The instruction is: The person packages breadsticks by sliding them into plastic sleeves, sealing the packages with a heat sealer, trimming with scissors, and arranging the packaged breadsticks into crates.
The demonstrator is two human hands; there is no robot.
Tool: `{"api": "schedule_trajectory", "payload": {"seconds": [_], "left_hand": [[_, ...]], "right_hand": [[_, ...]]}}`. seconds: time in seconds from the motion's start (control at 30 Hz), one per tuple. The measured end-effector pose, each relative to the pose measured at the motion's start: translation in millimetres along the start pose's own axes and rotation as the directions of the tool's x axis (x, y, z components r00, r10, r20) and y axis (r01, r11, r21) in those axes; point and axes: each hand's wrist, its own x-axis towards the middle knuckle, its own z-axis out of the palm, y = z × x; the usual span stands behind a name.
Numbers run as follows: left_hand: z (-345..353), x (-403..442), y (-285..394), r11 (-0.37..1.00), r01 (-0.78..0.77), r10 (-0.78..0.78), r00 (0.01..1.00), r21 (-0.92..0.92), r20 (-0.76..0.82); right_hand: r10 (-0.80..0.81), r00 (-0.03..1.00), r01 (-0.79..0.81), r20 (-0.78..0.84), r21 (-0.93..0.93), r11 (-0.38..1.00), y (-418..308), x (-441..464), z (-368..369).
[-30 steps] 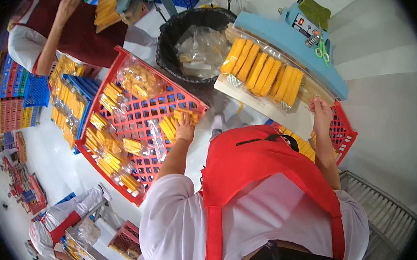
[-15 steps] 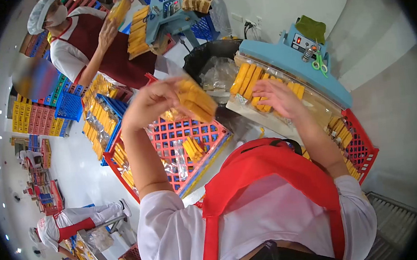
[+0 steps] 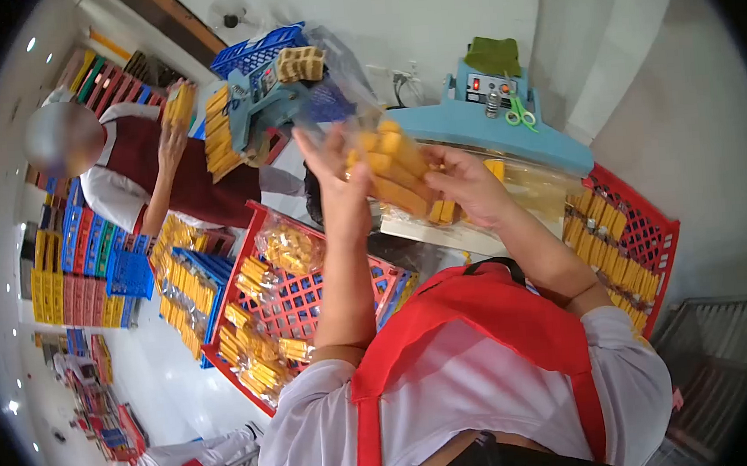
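A clear bag of yellow sticks [image 3: 391, 169] is raised between my two hands, in front of the blue sealing machine [image 3: 488, 134]. My left hand [image 3: 344, 187] supports the bag's left side, thumb against it and fingers partly blurred. On the right side my right hand [image 3: 467, 185] pinches the bag. Behind and below the bag, more yellow packs lie partly hidden on the machine's pale board [image 3: 443, 236]. Left of my left forearm, a red crate [image 3: 300, 303] holds several bagged packs of yellow sticks.
A co-worker in a dark red apron [image 3: 205, 171] holds a yellow pack beside another blue machine [image 3: 265, 106]. Green scissors [image 3: 519, 114] hang on the near machine. A second red crate [image 3: 665, 251] with rows of packs stands at the right. Stacked crates [image 3: 80, 253] stand at the far left.
My left hand lifted a bag from the red crate and carried it right, over the board. My right hand rose from the board's edge and now grips the bag too. The view has shifted.
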Motion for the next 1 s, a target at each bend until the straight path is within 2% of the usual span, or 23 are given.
{"api": "schedule_trajectory", "payload": {"seconds": [0.03,0.1,0.17,0.2,0.23,0.3,0.33,0.37,0.43,0.5,0.57,0.6,0.63,0.67,0.7,0.73,0.77,0.83,0.87,0.9,0.93,0.97,1.0], "left_hand": [[0,-6,-13,0.999,0.02,-0.019,0.999,-0.031,0.033],[4,-3,-27,0.998,0.056,-0.058,0.997,-0.026,-0.042],[8,3,-29,0.944,0.088,-0.121,0.989,-0.317,-0.088],[15,3,-28,0.93,0.032,-0.05,0.998,-0.367,-0.041],[23,5,-28,0.929,0.038,-0.055,0.998,-0.369,-0.036],[34,11,-32,0.997,-0.079,0.079,0.996,-0.023,0.035],[35,13,-34,0.959,-0.191,0.16,0.975,0.209,0.155],[37,14,-33,0.96,-0.191,0.161,0.975,0.204,0.155],[41,14,-28,0.996,0.018,-0.025,0.996,0.084,0.084],[41,13,-23,1.0,0.012,-0.012,0.996,-0.003,0.085],[41,12,-21,0.994,-0.09,0.1,0.979,-0.063,0.176],[42,11,-20,0.994,-0.09,0.1,0.98,-0.063,0.174],[43,11,-18,0.978,-0.047,0.099,0.962,-0.202,0.255],[44,10,-18,0.942,0.011,0.108,0.937,-0.335,0.333],[44,10,-20,0.941,0.012,0.107,0.937,-0.337,0.333],[43,11,-21,0.956,0.11,-0.009,0.937,-0.273,0.348],[44,11,-23,0.956,0.209,-0.125,0.926,-0.207,0.357],[44,13,-27,0.964,0.219,-0.158,0.928,-0.151,0.337],[40,13,-33,0.973,0.187,-0.124,0.917,-0.135,0.378],[41,11,-32,0.98,0.156,-0.093,0.904,-0.121,0.418],[48,3,-27,0.969,0.174,-0.091,0.91,-0.176,0.403],[50,3,-29,0.968,0.179,-0.093,0.909,-0.178,0.406],[51,4,-32,0.961,0.194,-0.109,0.919,-0.195,0.379]], "right_hand": [[-0.128,0.991,0.122,-0.047,-0.113,0.986,1,-2,-2],[-0.102,0.989,0.081,-0.107,-0.182,0.98,-4,-9,-8],[-0.075,0.985,0.035,-0.158,-0.245,0.969,-8,-14,-9],[-0.012,0.972,-0.03,-0.233,-0.177,0.984,-10,-15,-6],[0.054,0.951,-0.09,-0.303,-0.103,0.991,-12,-16,-4],[0.07,0.94,-0.088,-0.334,-0.039,0.995,-15,-20,-2],[0.089,0.93,-0.086,-0.356,0.024,0.996,-16,-21,-3],[0.086,0.93,-0.085,-0.358,0.019,0.996,-14,-22,-6],[-0.12,0.947,0.087,-0.299,-0.122,0.989,-5,-24,-18],[-0.112,0.944,0.092,-0.309,-0.078,0.993,-3,-26,-33],[-0.102,0.941,0.097,-0.321,-0.031,0.995,0,-25,-40],[0.041,0.968,0.006,-0.249,0.187,0.982,1,-25,-40],[0.167,0.975,-0.098,-0.147,0.388,0.916,0,-25,-40],[0.169,0.974,-0.1,-0.151,0.386,0.917,-2,-29,-38],[0.161,0.98,-0.2,0.119,0.554,0.808,-10,-32,-28],[0.091,0.923,-0.335,0.373,0.665,0.668,-14,-33,-21],[0.092,0.924,-0.333,0.37,0.665,0.669,-13,-33,-19],[0.042,0.999,-0.019,-0.029,0.54,0.842,-12,-32,-16],[0.035,0.999,-0.011,-0.036,0.539,0.843,-14,-30,-17],[-0.11,0.98,0.139,-0.168,0.175,0.975,-16,-31,-17],[-0.283,0.93,0.23,-0.234,-0.227,0.946,-17,-32,-16],[-0.283,0.929,0.229,-0.239,-0.229,0.946,-19,-36,-19],[-0.411,0.899,0.277,-0.153,-0.528,0.802,-22,-41,-22]]}}
